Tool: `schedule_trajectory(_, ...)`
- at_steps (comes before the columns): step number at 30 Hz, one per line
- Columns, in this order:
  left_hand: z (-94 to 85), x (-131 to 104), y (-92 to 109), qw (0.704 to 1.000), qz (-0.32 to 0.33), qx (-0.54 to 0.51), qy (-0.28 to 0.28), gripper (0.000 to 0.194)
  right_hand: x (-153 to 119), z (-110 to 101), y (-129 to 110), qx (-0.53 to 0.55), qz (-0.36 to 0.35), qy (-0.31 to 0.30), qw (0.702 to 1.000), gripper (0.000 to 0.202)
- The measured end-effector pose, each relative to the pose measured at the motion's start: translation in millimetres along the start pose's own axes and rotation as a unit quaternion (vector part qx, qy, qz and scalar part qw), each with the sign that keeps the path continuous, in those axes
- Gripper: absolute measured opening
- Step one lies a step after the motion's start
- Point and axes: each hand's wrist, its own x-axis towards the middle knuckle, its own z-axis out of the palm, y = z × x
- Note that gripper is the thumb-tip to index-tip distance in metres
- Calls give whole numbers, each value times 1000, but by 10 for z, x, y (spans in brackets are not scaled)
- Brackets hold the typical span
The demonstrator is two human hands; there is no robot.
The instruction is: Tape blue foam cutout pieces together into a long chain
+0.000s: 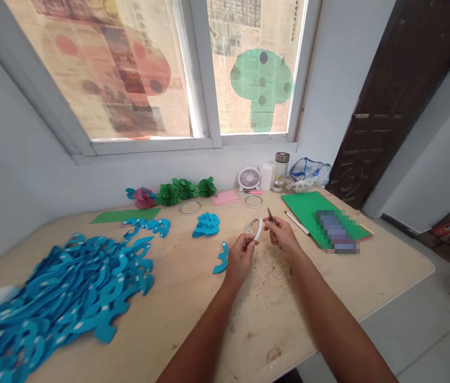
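My left hand (241, 256) grips a narrow roll of white tape (258, 231), held up on edge above the table. Just to the right, my right hand (283, 236) is closed around a slim dark pointed tool (270, 214), whose tip sticks up past the fingers; its kind is hidden by the hand. The thumb and forefinger of that hand come close to the tape roll, and whether they touch the tape's end is too small to tell. A curved blue cut-out piece (222, 259) lies beside my left hand.
A big pile of blue cut-outs (73, 298) covers the table's left side. Smaller blue stacks (207, 224), tape rings (190, 207), green paper flowers (185, 188), a fan (249, 178) and a bottle (281, 173) stand behind. Green sheets (305, 205) and a white pen (297, 222) lie right.
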Motion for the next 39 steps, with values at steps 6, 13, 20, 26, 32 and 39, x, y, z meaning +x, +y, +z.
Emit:
schedule_trajectory(6, -3, -7, 2, 1000, -3, -27, -13, 21, -38, 50, -10, 20, -11, -47, 999, 32)
schedule_trajectory(13, 10, 0, -14, 997, -22, -61, -33, 30, -73, 84, -30, 29, -11, -50, 998, 28)
schedule_trajectory(20, 33, -2, 13, 981, -77, -175, -26, 46, -108, 115, -92, -11, -20, -48, 999, 24)
schedule_trajectory(26, 31, 6, 37, 978, -76, -190, -31, 48, -173, 155, -142, -66, -70, -63, 993, 23)
schedule_trajectory(32, 12, 38, 5, 980, -59, -192, 14, 43, -188, 180, -130, -121, -127, -52, 983, 23)
schedule_trajectory(39, -3, 54, -8, 983, -50, -174, 26, 38, -109, 147, -73, -168, -170, 46, 970, 37)
